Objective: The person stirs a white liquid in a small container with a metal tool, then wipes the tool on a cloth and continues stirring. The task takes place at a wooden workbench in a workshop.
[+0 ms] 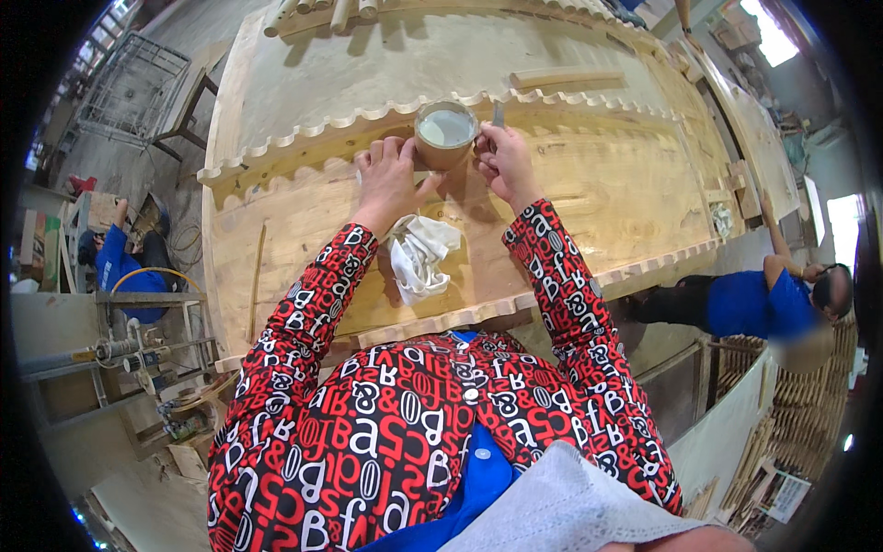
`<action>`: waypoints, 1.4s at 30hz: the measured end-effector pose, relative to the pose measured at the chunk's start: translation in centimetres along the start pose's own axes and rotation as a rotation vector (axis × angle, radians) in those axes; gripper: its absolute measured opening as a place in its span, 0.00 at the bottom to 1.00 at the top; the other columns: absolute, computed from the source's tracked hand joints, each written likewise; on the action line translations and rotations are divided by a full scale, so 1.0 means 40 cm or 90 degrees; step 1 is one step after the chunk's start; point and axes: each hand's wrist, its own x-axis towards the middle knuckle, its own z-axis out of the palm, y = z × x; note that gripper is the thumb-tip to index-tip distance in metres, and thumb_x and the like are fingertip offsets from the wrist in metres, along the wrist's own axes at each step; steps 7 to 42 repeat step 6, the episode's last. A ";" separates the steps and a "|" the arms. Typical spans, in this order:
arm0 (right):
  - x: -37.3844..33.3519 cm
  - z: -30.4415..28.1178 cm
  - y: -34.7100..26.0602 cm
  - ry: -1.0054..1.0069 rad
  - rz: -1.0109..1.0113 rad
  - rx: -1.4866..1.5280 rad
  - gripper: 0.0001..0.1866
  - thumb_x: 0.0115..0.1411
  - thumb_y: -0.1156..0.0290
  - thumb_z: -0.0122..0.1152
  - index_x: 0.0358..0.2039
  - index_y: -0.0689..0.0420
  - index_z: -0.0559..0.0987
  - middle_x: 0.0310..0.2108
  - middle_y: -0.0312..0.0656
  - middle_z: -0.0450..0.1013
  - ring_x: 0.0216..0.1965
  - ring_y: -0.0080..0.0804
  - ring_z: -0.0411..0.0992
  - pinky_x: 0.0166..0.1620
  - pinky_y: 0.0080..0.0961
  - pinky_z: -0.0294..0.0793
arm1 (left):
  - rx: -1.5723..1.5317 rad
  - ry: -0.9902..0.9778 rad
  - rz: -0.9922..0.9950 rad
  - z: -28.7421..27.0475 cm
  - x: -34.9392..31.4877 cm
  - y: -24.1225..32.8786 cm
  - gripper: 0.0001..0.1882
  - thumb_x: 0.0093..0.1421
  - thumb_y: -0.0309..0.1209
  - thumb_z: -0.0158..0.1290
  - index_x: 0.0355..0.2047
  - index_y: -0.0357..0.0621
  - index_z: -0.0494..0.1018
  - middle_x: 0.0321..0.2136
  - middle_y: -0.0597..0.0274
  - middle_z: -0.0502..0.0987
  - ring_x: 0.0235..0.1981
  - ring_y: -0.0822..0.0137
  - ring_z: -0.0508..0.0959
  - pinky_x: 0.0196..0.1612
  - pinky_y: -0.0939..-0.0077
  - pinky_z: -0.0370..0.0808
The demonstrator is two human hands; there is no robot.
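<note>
A round tub [445, 155] with whitish contents stands on the wooden board between my hands. My left hand [386, 179] is close by its left side, fingers and thumb apart, holding nothing I can see; whether it touches the tub I cannot tell. On the other side, my right hand [506, 164] is closed around a small flat-bladed tool, like a putty knife [498, 114], its grey blade pointing up and away from me. The handle is hidden in my fingers. A crumpled white cloth [421, 259] lies on the board nearer to me, below my left hand.
Wavy-edged wooden strips [313, 126] cross the table behind the tub and along its near edge. A wooden rod [567, 78] and several round poles [340, 15] lie farther back. Co-workers in blue are at the left [129, 271] and right [745, 302].
</note>
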 end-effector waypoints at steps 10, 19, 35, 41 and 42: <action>0.006 -0.017 -0.005 -0.008 -0.082 -0.173 0.07 0.61 0.66 0.58 0.34 0.55 0.72 0.21 0.33 0.70 0.11 0.15 0.58 0.13 0.15 0.55 | -0.012 -0.055 -0.009 -0.015 0.008 0.014 0.38 0.51 0.51 0.60 0.55 0.39 0.67 0.50 0.54 0.67 0.55 0.55 0.63 0.58 0.52 0.55; 0.006 -0.017 -0.005 -0.008 -0.082 -0.173 0.07 0.61 0.66 0.58 0.34 0.55 0.72 0.21 0.33 0.70 0.11 0.15 0.58 0.13 0.15 0.55 | -0.012 -0.055 -0.009 -0.015 0.008 0.014 0.38 0.51 0.51 0.60 0.55 0.39 0.67 0.50 0.54 0.67 0.55 0.55 0.63 0.58 0.52 0.55; 0.006 -0.017 -0.005 -0.008 -0.082 -0.173 0.07 0.61 0.66 0.58 0.34 0.55 0.72 0.21 0.33 0.70 0.11 0.15 0.58 0.13 0.15 0.55 | -0.012 -0.055 -0.009 -0.015 0.008 0.014 0.38 0.51 0.51 0.60 0.55 0.39 0.67 0.50 0.54 0.67 0.55 0.55 0.63 0.58 0.52 0.55; 0.006 -0.017 -0.005 -0.008 -0.082 -0.173 0.07 0.61 0.66 0.58 0.34 0.55 0.72 0.21 0.33 0.70 0.11 0.15 0.58 0.13 0.15 0.55 | -0.012 -0.055 -0.009 -0.015 0.008 0.014 0.38 0.51 0.51 0.60 0.55 0.39 0.67 0.50 0.54 0.67 0.55 0.55 0.63 0.58 0.52 0.55; 0.006 -0.017 -0.005 -0.008 -0.082 -0.173 0.07 0.61 0.66 0.58 0.34 0.55 0.72 0.21 0.33 0.70 0.11 0.15 0.58 0.13 0.15 0.55 | -0.012 -0.055 -0.009 -0.015 0.008 0.014 0.38 0.51 0.51 0.60 0.55 0.39 0.67 0.50 0.54 0.67 0.55 0.55 0.63 0.58 0.52 0.55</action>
